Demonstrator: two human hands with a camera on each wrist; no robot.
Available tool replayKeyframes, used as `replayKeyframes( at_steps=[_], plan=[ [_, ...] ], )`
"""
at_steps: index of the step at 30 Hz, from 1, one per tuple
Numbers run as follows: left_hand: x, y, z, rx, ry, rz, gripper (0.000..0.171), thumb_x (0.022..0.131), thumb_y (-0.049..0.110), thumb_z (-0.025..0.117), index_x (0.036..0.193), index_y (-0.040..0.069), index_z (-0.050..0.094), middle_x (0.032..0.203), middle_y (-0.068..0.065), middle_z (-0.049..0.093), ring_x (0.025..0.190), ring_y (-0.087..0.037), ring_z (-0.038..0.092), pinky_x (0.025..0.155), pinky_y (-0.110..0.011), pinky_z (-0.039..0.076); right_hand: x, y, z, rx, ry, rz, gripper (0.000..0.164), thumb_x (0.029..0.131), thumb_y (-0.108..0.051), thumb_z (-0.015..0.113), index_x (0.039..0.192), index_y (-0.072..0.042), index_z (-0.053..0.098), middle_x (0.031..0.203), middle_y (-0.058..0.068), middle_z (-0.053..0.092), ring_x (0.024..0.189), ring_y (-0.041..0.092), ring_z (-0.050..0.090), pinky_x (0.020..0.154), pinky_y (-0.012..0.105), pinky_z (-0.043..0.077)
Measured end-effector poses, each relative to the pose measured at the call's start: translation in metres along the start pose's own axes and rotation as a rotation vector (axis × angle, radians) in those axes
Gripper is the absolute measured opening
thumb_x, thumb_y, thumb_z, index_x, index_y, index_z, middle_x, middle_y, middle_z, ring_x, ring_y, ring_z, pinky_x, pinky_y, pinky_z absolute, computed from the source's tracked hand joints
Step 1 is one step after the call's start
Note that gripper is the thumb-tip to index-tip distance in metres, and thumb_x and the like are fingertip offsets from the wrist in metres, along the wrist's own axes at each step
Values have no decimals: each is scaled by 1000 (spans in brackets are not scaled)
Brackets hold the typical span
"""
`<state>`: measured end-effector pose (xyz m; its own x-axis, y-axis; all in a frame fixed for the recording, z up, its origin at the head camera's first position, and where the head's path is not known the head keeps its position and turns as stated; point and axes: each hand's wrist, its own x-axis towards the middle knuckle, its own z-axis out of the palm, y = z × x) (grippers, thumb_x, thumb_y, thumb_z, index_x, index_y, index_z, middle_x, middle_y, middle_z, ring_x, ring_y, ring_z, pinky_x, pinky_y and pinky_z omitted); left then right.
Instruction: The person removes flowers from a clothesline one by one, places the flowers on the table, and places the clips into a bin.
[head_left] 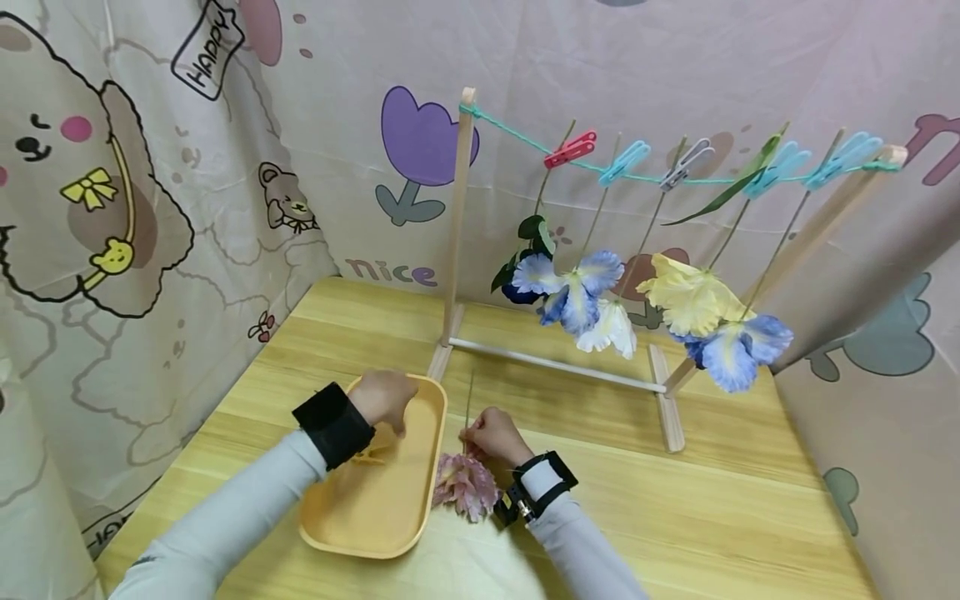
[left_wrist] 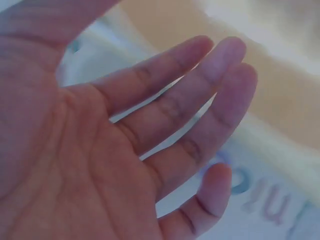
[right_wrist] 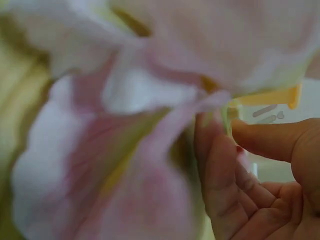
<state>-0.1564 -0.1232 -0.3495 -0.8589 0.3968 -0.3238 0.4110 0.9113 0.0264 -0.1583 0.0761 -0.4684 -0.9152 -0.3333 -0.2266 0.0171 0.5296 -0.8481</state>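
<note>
My left hand [head_left: 384, 398] reaches into the far part of a yellow plastic tray [head_left: 382, 508], fingers pointing down. In the left wrist view the fingers of that hand [left_wrist: 175, 110] are loosely extended and hold nothing. A yellow clothespin [head_left: 371, 455] lies in the tray beside it. My right hand [head_left: 497, 435], just right of the tray, pinches the thin stem of a pink artificial flower [head_left: 467, 486] between thumb and fingers. The bloom hangs toward me with its stem pointing away; its ruffled petals [right_wrist: 100, 165] fill much of the right wrist view.
Behind stands a wooden rack [head_left: 458, 225] with a green cord [head_left: 517, 136]. Red [head_left: 572, 150], blue [head_left: 625, 162] and grey [head_left: 686, 163] clothespins hold several flowers upside down, including a yellow bloom [head_left: 690, 296] and a white one [head_left: 609, 329]. A crossbar [head_left: 555, 364] runs low across the rack.
</note>
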Motion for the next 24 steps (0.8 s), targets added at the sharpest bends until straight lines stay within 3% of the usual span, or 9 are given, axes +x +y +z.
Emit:
replayKeyframes(
  at_steps=[3,5,11,14,19,22,24],
  plan=[
    [2,7,-29,10,18,11,34,69,28,83,78,9,56,75,-2,58,69,-17,56,63,-38,49,-4,-3,-8,-88,31,-34,23,87,-11,63,70,3,63,60,15,66,45,10,56,46,23,47],
    [1,11,-50,0,71,37,30,72,28,80,80,9,58,75,-1,59,67,-15,55,60,-33,48,-8,-9,-16,-119,52,-68,23,87,-13,63,70,1,60,60,15,65,46,13,56,46,22,43],
    [-2,25,-122,-34,347,120,9,83,19,68,84,10,66,77,-2,65,65,-15,58,56,-29,50,-22,-58,-50,-63,114,-259,16,88,-11,62,79,2,61,67,16,63,56,26,60,46,22,42],
    [0,32,-155,-21,518,164,8,87,15,60,91,12,67,84,-1,69,71,-16,62,60,-31,52,-28,-91,-72,-48,240,-354,12,88,-11,62,88,1,62,78,16,65,66,23,60,54,22,47],
    [6,47,-197,-8,784,238,17,92,22,57,105,14,64,102,-1,66,88,-17,62,67,-29,51,-27,-132,-110,43,555,-479,15,88,-7,61,99,4,62,95,19,65,82,24,62,70,21,50],
    [11,56,-216,-76,893,285,22,94,24,56,112,12,61,111,-3,63,99,-17,58,75,-28,49,-22,-149,-128,123,708,-561,21,89,-6,59,107,5,59,104,21,63,90,27,61,77,24,50],
    [17,62,-226,-141,926,306,27,94,23,55,118,10,57,118,-4,60,108,-17,55,83,-26,48,-18,-159,-137,162,783,-605,26,89,-4,57,112,7,55,110,21,60,99,29,60,85,29,49]
  ],
)
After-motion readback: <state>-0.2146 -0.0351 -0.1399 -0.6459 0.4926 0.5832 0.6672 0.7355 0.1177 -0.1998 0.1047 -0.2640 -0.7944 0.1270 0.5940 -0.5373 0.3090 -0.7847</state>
